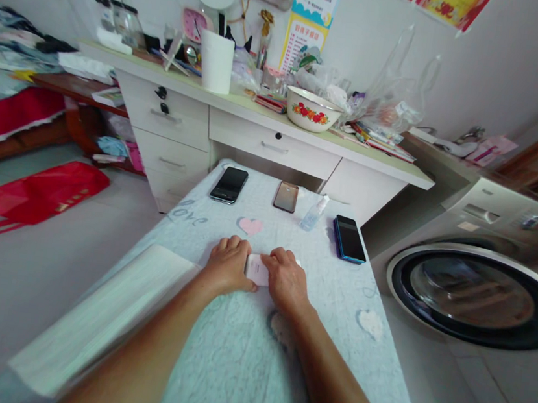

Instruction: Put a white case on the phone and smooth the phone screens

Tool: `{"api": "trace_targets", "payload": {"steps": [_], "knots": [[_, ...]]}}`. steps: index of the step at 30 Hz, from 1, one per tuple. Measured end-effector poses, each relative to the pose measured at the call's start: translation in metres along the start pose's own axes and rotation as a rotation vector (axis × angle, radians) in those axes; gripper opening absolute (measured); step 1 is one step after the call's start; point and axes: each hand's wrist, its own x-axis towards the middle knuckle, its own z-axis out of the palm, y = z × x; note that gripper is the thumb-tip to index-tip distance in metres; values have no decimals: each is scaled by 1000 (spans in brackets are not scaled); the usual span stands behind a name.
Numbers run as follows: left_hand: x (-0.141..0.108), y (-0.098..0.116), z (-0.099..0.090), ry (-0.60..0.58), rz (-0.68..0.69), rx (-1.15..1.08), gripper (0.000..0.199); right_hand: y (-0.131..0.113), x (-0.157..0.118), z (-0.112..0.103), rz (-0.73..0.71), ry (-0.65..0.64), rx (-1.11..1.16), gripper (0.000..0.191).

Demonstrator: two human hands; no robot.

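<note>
Low over the middle of the cloth-covered table, my left hand (230,264) is closed on the left end of what looks like a white phone (257,271). Fingers of my right hand (285,278) wrap round its right end, hiding much of it. The phone lies crosswise, with small faint marks on its visible face. Beyond my hands are a black phone (229,185), a brownish see-through phone case (286,197) and a clear spray bottle (314,213). A dark phone with a blue edge (349,239) lies farther right.
A long pale folded sheet (107,319) lies along the left of the table (229,366). Behind stands a white desk (276,142) bearing a floral bowl (312,110) and a paper roll (216,62). A washing machine (487,218) stands right; a red bag (49,191) lies on the floor.
</note>
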Motion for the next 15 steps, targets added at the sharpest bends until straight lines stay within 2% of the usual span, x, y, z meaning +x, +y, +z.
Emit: {"api": "trace_targets", "payload": {"steps": [6, 15], "knots": [[-1, -3, -5, -52, 30, -27, 62, -1, 2, 0, 1, 13, -46, 27], [1, -6, -6, -70, 27, -76, 65, -6, 7, 1, -134, 15, -6, 23]]}}
